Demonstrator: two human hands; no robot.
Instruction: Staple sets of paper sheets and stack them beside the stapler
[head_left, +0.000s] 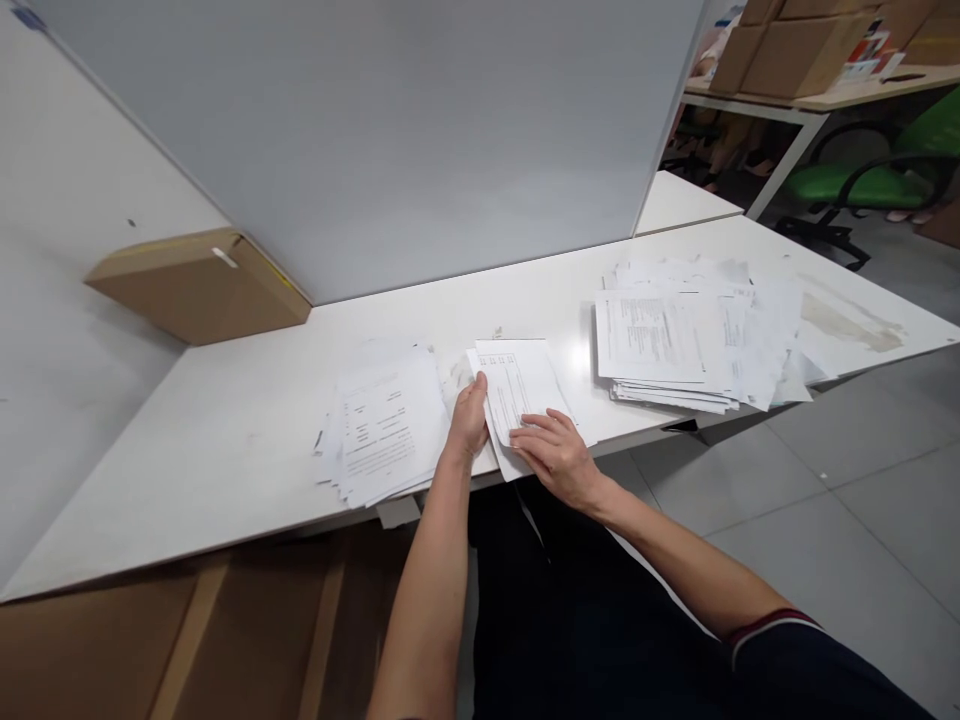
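Printed paper sheets (517, 375) lie at the front edge of the white table, right before my body. Along their left edge, my left hand (469, 415) is closed, thumb on top and the other fingers hidden beneath. My right hand (556, 452) rests on the lower right part of the sheets, its fingers stretched out and slightly apart. The near corner of the paper sticks out past the table edge. Just left of my left hand is a loose stack of printed papers (386, 425). Farther right sits a thicker, untidy pile of papers (664, 340).
A grey-white panel (450, 150) stands along the back of the table (225, 440). At the back left a cardboard box (210, 285) leans by the wall. Beyond, at upper right, are a desk with cardboard boxes (799, 55) and a green chair (862, 185). Brown cardboard (247, 620) is below the table.
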